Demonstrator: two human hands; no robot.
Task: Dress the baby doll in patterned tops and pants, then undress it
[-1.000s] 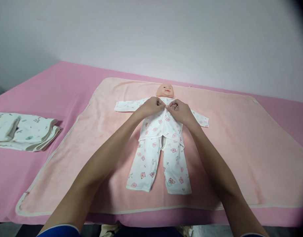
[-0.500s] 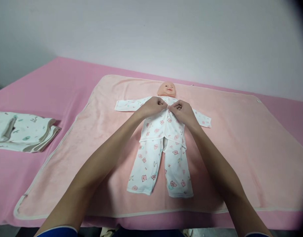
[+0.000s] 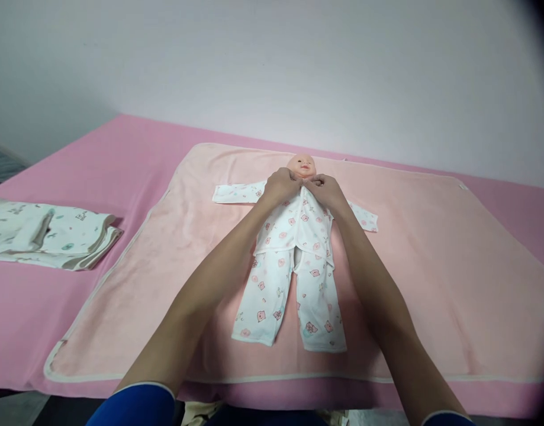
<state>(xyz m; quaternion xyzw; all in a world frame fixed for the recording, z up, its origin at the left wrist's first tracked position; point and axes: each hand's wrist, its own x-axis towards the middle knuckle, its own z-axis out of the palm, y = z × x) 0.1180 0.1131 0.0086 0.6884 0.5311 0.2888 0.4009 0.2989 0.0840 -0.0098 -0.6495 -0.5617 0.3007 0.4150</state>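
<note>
Blanket (image 3: 431,266): peach-pink, whitish edging. On it, shirt (image 3: 280,228) and trousers (image 3: 263,296): white, pink animal-face prints. Worktop (image 3: 23,319) beneath blanket: stronger pink. Folded cloth (image 3: 71,234) left of blanket: white, green motifs.

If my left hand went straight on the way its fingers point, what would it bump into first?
Probably your right hand, its fingertips just across from the left hand's at the shirt neckline, though depth is unclear.

No words or numbers can be read here, because the tiny white tag (image 3: 463,187) on the far right corner of the pink blanket (image 3: 435,266) is too small, and the little shirt (image 3: 287,232) and folded cloth (image 3: 83,231) show only small pictures.
</note>
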